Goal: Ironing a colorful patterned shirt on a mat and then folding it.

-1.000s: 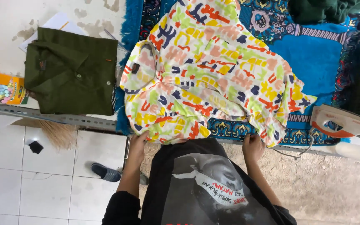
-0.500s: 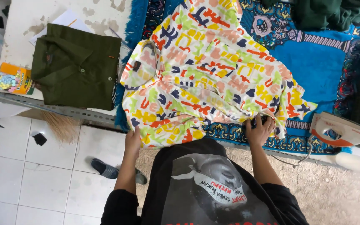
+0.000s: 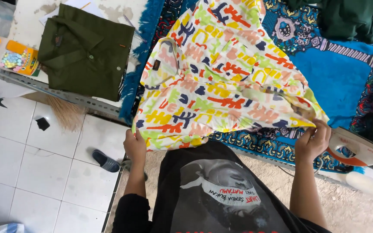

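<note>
left hand (image 3: 134, 146) and right hand (image 3: 314, 140) gripping soft patterned shirt (image 3: 221, 73), blue rug (image 3: 337, 73)

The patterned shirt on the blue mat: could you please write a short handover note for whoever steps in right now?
Left hand grips the patterned shirt at its near left corner. Right hand pinches the shirt's right edge, folded partly inward. The shirt lies spread on the blue mat. The iron rests beside the right hand. A green shirt already lies folded on the left. Left to do, probably: fold and smooth the patterned shirt.
</note>
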